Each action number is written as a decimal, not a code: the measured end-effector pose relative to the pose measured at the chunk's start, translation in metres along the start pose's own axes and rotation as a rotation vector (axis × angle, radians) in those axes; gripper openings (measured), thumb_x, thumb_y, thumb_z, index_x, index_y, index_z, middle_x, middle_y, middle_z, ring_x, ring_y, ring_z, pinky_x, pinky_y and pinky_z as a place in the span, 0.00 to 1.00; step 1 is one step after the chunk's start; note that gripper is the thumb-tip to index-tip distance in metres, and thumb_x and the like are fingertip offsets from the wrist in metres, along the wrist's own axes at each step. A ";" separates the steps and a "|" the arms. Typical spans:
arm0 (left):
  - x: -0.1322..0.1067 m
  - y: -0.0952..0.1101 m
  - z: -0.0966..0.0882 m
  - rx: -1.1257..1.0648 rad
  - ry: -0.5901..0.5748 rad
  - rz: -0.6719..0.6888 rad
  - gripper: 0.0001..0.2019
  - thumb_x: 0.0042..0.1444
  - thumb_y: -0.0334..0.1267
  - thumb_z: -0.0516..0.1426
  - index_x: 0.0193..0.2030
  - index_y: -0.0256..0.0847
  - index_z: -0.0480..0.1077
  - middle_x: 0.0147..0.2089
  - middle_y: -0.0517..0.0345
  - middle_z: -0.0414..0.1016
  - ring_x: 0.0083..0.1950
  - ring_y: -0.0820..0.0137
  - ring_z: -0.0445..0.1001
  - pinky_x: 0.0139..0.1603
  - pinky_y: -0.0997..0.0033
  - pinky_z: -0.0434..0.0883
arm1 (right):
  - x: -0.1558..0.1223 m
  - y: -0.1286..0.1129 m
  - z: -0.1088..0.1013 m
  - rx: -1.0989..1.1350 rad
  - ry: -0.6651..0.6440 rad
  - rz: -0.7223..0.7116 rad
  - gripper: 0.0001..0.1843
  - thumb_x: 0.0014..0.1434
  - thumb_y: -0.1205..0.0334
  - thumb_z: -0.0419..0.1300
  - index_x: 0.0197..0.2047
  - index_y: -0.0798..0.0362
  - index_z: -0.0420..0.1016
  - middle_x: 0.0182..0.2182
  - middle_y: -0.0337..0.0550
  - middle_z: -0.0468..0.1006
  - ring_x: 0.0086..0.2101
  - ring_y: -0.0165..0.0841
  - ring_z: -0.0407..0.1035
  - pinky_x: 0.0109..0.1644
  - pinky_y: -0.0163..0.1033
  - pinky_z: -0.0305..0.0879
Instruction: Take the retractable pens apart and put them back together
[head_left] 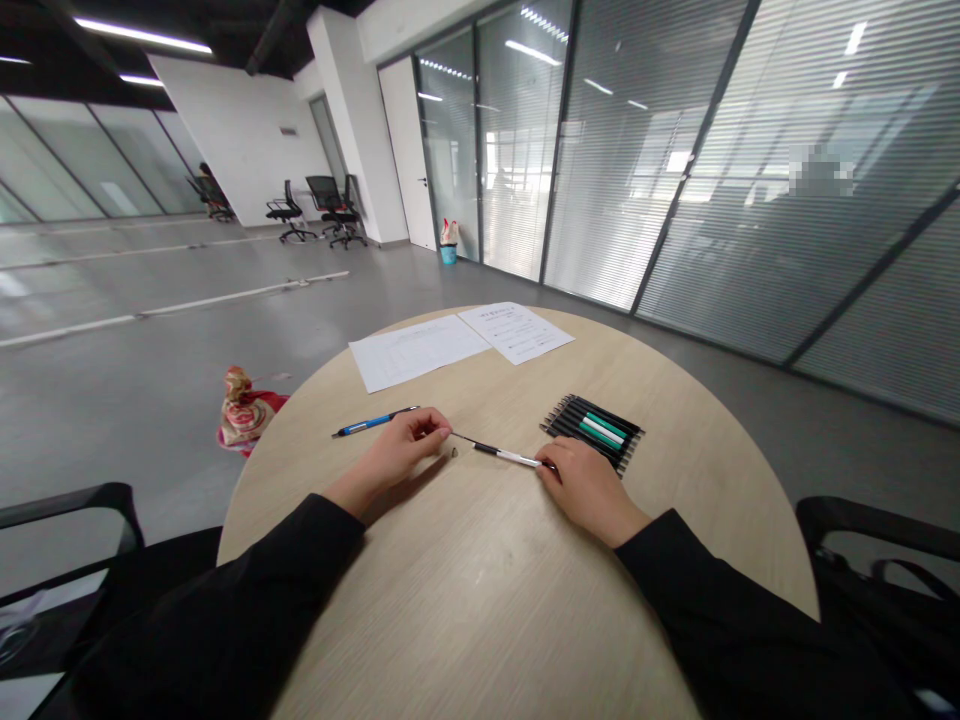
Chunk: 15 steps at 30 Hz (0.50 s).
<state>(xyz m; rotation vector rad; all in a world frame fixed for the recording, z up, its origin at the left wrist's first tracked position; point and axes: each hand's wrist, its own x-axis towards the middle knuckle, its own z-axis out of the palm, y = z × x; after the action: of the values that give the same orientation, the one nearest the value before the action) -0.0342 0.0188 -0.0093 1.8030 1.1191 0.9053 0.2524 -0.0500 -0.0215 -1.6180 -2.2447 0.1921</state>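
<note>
My right hand (585, 480) grips the white and black barrel of a pen (510, 456) just above the table, its far end hidden by my fingers. Between thumb and forefinger, my left hand (409, 445) pinches the end of a thin pen refill (463, 437). That refill lines up with the barrel's left end; whether it reaches inside is too small to tell. A tiny dark piece (454, 453) lies under my left fingertips. Beyond my left hand lies a blue pen (371, 424). A row of several black pens (574, 413), some with green or white parts, sits beyond my right hand.
Two printed sheets, one wide (416, 350) and one narrower (517, 335), lie at the far side of the round wooden table (480, 600). Chair armrests flank it at left (75, 500) and right (885, 525). A red patterned bag (244, 410) is on the floor.
</note>
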 end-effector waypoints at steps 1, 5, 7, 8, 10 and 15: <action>0.000 0.000 0.000 -0.008 0.002 -0.006 0.11 0.58 0.45 0.61 0.33 0.38 0.71 0.30 0.60 0.69 0.30 0.73 0.65 0.32 0.71 0.64 | 0.000 0.000 0.000 -0.002 -0.001 0.000 0.09 0.69 0.64 0.57 0.41 0.53 0.80 0.38 0.45 0.78 0.42 0.37 0.72 0.46 0.38 0.63; -0.002 0.002 0.002 -0.038 0.006 -0.020 0.11 0.58 0.44 0.61 0.34 0.38 0.71 0.30 0.60 0.69 0.30 0.73 0.65 0.32 0.71 0.65 | 0.000 -0.001 0.001 -0.037 -0.007 -0.005 0.13 0.71 0.63 0.55 0.40 0.53 0.82 0.37 0.46 0.78 0.41 0.36 0.72 0.44 0.38 0.63; -0.002 0.004 0.002 -0.050 0.010 -0.022 0.11 0.58 0.44 0.61 0.33 0.38 0.71 0.30 0.61 0.68 0.29 0.73 0.65 0.32 0.71 0.65 | 0.001 -0.001 0.001 -0.058 -0.013 -0.010 0.14 0.71 0.63 0.55 0.40 0.53 0.82 0.37 0.47 0.78 0.41 0.36 0.72 0.44 0.38 0.63; -0.002 0.004 0.002 -0.051 0.010 -0.021 0.11 0.58 0.44 0.61 0.33 0.39 0.71 0.29 0.61 0.68 0.29 0.73 0.65 0.32 0.71 0.64 | 0.001 -0.001 0.001 -0.061 -0.013 -0.012 0.15 0.71 0.63 0.54 0.39 0.53 0.82 0.37 0.47 0.77 0.41 0.37 0.72 0.44 0.38 0.64; -0.003 0.007 0.002 -0.040 0.002 -0.021 0.10 0.58 0.44 0.61 0.33 0.38 0.71 0.29 0.60 0.68 0.29 0.73 0.64 0.32 0.71 0.64 | 0.001 0.000 0.001 -0.052 -0.002 -0.017 0.15 0.71 0.63 0.54 0.39 0.53 0.82 0.36 0.47 0.77 0.41 0.37 0.72 0.44 0.38 0.64; -0.007 0.014 0.006 -0.060 -0.025 -0.018 0.11 0.59 0.44 0.61 0.33 0.38 0.71 0.29 0.60 0.69 0.30 0.73 0.64 0.32 0.72 0.62 | 0.000 -0.001 0.002 0.080 0.121 -0.076 0.11 0.70 0.63 0.55 0.43 0.54 0.80 0.38 0.47 0.77 0.40 0.37 0.72 0.46 0.39 0.65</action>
<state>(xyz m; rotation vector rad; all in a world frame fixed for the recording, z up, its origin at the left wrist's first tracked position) -0.0264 0.0070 -0.0009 1.7487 1.0798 0.8942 0.2512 -0.0503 -0.0231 -1.4608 -2.1742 0.1580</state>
